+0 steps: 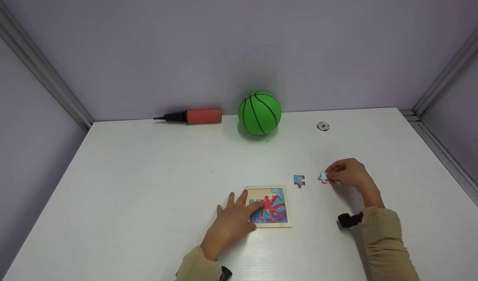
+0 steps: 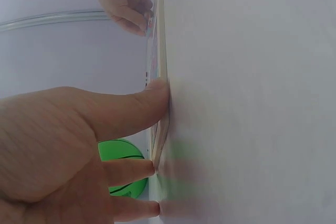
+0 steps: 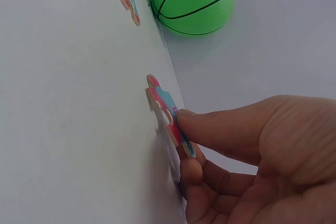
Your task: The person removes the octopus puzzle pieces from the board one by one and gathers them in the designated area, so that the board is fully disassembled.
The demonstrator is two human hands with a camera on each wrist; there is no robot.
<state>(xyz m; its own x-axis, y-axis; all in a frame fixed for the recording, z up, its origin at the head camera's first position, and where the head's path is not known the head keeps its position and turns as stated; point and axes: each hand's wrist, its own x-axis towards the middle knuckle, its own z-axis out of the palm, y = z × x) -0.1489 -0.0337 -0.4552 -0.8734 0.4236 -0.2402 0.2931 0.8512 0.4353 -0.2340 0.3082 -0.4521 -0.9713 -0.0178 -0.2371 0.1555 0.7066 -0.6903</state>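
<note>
A small wooden puzzle board (image 1: 282, 224) with a red octopus picture lies near the table's front. My left hand (image 1: 233, 220) rests on its left edge with straight fingers; the thumb presses the board's rim (image 2: 160, 85). To the right, my right hand (image 1: 350, 171) pinches a loose puzzle piece (image 1: 324, 178) that lies on the table; the thumb and fingers curl round the piece (image 3: 167, 109). Another loose piece (image 1: 299, 180) lies between that hand and the board.
A green ball (image 1: 260, 113) and a red hand pump (image 1: 194, 116) sit at the back by the wall. A small round disc (image 1: 323, 126) lies at the back right. Grey walls enclose the white table (image 1: 145, 175) on three sides.
</note>
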